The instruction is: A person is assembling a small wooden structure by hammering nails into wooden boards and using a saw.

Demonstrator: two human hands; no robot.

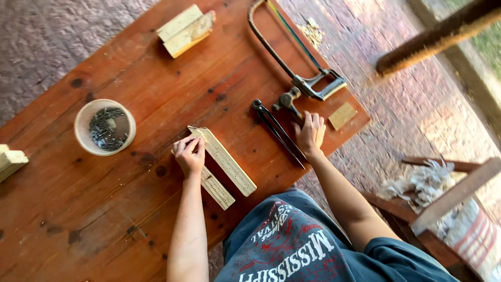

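Two pale wooden strips (224, 161) lie joined side by side on the red-brown wooden table (156, 94), near its front edge. My left hand (189, 154) rests on their upper end, fingers curled and pinching at the top of the longer strip. My right hand (310, 133) lies over the handle of a hammer (287, 99), whose metal head points away from me. Dark pincers (279, 133) lie just left of that hand, touching nothing else.
A frame saw (295, 52) lies at the table's far right. A small flat wood block (343, 115) sits by the right edge. A bowl of nails (105, 127) stands at left. Wood blocks (186, 30) lie at the back, another (9, 161) at the left edge.
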